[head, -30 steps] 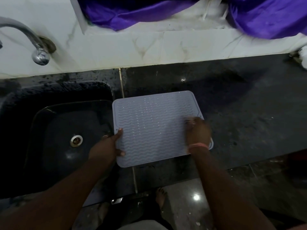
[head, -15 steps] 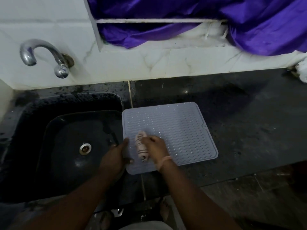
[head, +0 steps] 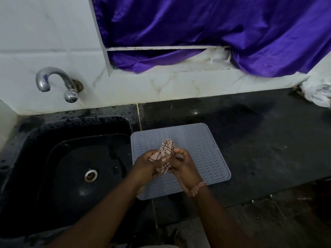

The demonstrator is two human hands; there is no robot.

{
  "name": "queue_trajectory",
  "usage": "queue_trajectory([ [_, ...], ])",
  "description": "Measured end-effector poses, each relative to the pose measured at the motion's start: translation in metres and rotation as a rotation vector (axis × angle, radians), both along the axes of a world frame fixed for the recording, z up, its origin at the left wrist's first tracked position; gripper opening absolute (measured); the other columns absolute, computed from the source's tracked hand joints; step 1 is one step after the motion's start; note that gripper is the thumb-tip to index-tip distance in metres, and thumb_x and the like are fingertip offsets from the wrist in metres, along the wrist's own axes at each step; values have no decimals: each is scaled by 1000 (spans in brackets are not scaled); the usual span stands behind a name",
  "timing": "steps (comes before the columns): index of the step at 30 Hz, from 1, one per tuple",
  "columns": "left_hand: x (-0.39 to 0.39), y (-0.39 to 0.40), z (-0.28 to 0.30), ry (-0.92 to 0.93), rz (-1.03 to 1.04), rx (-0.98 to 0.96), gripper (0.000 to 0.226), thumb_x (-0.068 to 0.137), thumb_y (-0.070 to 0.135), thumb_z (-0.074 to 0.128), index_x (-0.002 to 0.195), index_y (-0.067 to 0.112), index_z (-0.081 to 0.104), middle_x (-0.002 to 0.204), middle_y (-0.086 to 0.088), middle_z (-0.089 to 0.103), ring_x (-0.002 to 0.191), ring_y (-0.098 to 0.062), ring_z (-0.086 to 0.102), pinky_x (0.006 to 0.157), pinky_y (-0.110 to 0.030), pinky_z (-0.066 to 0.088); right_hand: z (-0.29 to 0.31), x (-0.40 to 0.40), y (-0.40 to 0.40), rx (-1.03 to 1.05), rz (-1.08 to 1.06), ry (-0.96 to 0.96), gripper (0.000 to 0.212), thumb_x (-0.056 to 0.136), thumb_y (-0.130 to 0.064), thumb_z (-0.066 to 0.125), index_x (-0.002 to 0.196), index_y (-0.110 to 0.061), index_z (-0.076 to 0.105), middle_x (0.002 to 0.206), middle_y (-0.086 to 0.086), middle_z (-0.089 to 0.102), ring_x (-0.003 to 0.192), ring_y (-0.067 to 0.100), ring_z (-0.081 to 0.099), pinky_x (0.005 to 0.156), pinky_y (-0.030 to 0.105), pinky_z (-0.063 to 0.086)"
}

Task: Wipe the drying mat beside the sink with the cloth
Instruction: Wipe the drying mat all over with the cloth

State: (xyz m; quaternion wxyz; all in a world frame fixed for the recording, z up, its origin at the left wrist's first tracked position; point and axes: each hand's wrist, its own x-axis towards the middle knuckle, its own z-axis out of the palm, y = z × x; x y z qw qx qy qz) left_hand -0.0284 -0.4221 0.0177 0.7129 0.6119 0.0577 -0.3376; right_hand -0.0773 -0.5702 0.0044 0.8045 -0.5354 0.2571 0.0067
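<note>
- Over the drying mat (head: 197, 145), our left hand (head: 143, 169) and right hand (head: 184, 167) both grip the bunched cloth (head: 165, 151).
- Nobody pins the mat beside the sink (head: 71, 158); it may slide.

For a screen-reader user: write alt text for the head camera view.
Two hands, left hand and right hand, hold a bunched pink checked cloth above a grey ribbed silicone drying mat on a dark stone counter. A black sink lies left, under a chrome tap; a purple curtain hangs behind.
</note>
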Motion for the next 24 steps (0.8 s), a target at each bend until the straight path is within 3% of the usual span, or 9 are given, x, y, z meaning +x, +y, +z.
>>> queue_trajectory([
  [4,3,3,-1,145,-4,-203,38,84,3,73,119,16,64,118,-12,72,97,-27,73,77,-37,60,0,-10,-14,26,-142,12,51,86,15,60,127,-14,49,118,21,68,106,34,69,83,51,61],
  [8,4,0,-4,342,74,-404,47,79,3,69,124,14,59,132,-20,64,112,-36,65,102,-57,47,19,-8,-24,-203,-109,-57,49,85,13,61,124,-17,58,116,14,71,104,27,71,81,46,62],
  [10,4,-3,-6,395,135,-388,54,82,17,68,135,8,57,133,-19,63,114,-36,64,99,-54,50,32,-4,-31,-132,-85,-105,40,90,8,59,123,-15,61,112,14,73,94,26,72,74,40,62],
  [13,3,-6,-10,410,118,-339,58,84,47,67,131,13,64,130,-17,66,114,-34,65,96,-49,52,43,3,-32,-60,13,-127,31,96,0,57,123,-11,66,101,16,72,74,18,66,62,30,55],
  [15,0,-12,-11,415,84,-337,67,80,65,67,126,16,69,126,-13,69,111,-29,65,92,-44,54,40,4,-27,-203,98,-87,26,95,-11,66,121,-13,67,106,10,74,83,17,70,72,30,57],
  [17,-3,-20,-10,405,102,-290,68,73,60,77,123,15,71,120,-10,70,97,-22,67,78,-35,55,31,2,-18,-270,115,-26,34,89,-22,77,119,-14,65,111,6,73,99,19,72,84,33,61],
  [19,-6,-26,-11,394,81,-226,64,75,56,75,123,15,71,117,-10,71,91,-20,68,68,-30,53,18,-2,-10,-118,79,23,42,86,-22,79,121,-13,58,114,9,72,104,23,72,87,40,61],
  [21,-6,-31,-7,335,-15,-164,63,85,66,60,125,19,70,120,-7,72,103,-24,67,72,-31,50,10,-5,-10,-58,26,43,40,87,-20,78,119,-12,56,115,11,72,105,26,72,87,43,61],
  [24,-6,-36,-3,131,-100,-127,76,85,74,55,139,21,57,131,-4,67,120,-21,64,99,-39,51,7,-6,-20,-255,-83,95,37,82,-21,83,108,-15,59,102,6,74,92,19,74,71,32,62],
])
